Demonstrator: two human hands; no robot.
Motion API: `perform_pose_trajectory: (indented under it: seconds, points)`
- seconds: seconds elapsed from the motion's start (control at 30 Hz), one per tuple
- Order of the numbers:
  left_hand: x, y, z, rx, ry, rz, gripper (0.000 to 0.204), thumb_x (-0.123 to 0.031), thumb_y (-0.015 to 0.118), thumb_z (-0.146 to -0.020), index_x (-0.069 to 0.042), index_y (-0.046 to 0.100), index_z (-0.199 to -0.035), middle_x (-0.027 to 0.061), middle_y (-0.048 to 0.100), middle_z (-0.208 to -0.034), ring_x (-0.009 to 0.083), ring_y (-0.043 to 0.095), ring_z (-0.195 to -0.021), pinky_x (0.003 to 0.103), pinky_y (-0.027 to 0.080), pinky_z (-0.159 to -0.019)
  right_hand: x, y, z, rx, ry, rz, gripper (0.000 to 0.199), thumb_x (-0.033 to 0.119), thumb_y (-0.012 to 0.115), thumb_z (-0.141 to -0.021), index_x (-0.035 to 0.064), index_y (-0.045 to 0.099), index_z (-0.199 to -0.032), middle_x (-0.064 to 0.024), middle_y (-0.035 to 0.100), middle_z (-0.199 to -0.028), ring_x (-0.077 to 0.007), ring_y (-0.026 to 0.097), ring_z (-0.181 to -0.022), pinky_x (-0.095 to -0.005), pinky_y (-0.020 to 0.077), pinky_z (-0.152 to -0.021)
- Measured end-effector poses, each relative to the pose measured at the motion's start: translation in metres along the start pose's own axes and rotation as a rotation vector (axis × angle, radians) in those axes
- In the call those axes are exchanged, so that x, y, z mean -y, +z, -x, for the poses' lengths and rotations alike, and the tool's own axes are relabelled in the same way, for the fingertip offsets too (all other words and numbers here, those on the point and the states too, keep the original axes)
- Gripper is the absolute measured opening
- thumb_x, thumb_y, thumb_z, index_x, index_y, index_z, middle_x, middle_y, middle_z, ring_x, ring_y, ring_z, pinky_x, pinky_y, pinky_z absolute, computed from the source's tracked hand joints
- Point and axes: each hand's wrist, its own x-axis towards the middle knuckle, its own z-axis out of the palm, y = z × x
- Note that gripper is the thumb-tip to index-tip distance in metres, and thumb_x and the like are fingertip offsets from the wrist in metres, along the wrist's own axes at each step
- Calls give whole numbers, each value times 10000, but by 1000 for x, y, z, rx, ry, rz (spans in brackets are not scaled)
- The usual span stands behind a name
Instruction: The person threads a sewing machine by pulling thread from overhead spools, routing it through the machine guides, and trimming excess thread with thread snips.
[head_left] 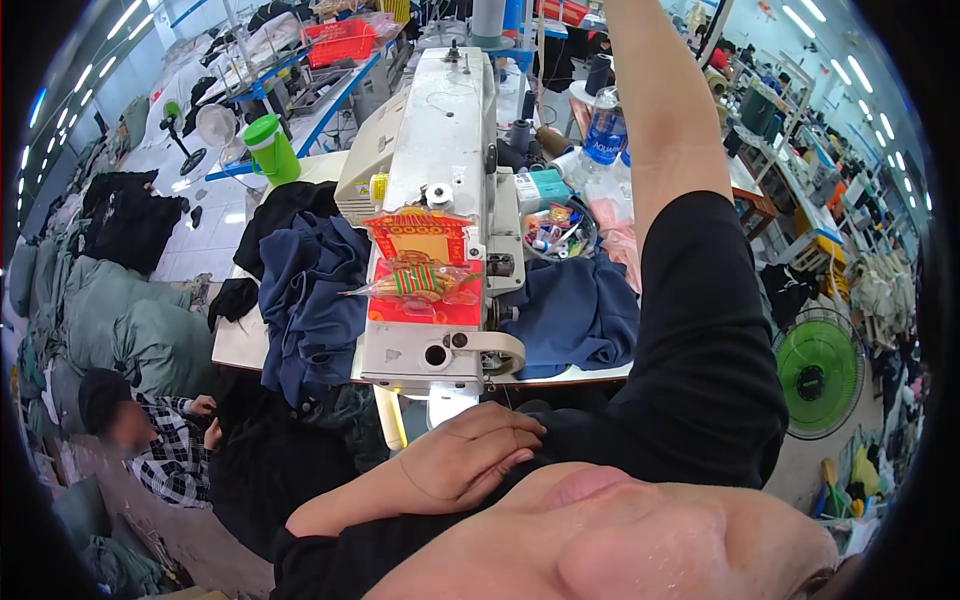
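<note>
My left hand [472, 452] lies against my chest by the neckline of my black T-shirt [712, 310], fingers bent and pressed together with the thumb under them. Whatever they grip, if anything, is hidden. My right arm stretches up past the top edge, so that hand is out of sight. In front of me stands a white sewing machine [440, 140] with a red and yellow packet [425, 265] on its head. Dark blue cloth [315, 290] is heaped left of the machine, and another dark blue piece [570, 315] lies on its right.
Right of the machine are a water bottle [604, 128], a teal box [541, 188] and a bag of small items [560, 232]. A green jug [271, 150] stands behind, left. A green fan [818, 372] is at right. A person in a checked shirt [170, 450] sits at left.
</note>
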Motion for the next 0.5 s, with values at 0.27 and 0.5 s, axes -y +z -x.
perform_pose_trajectory:
  seconds: [0.27, 0.5]
  points:
    - [1, 9, 2, -86, -58, -20, 141, -52, 636, -982, 18, 631, -1105, 177, 672, -1135, 362, 639, -994, 428, 517, -889, 28, 14, 65, -414, 20, 187, 207, 168, 509, -984, 94, 629, -1136, -48, 485, -715, -189, 502, -617, -383, 394, -503]
    - [-4, 13, -4, -136, -100, -50, 110, -30, 628, -976, 27, 643, -1069, 185, 678, -1158, 366, 652, -1035, 431, 524, -917, 62, -14, 91, -484, 54, 200, 109, 100, 462, -990, 98, 562, -947, -9, 321, -574, -167, 336, -425, -364, 273, -394]
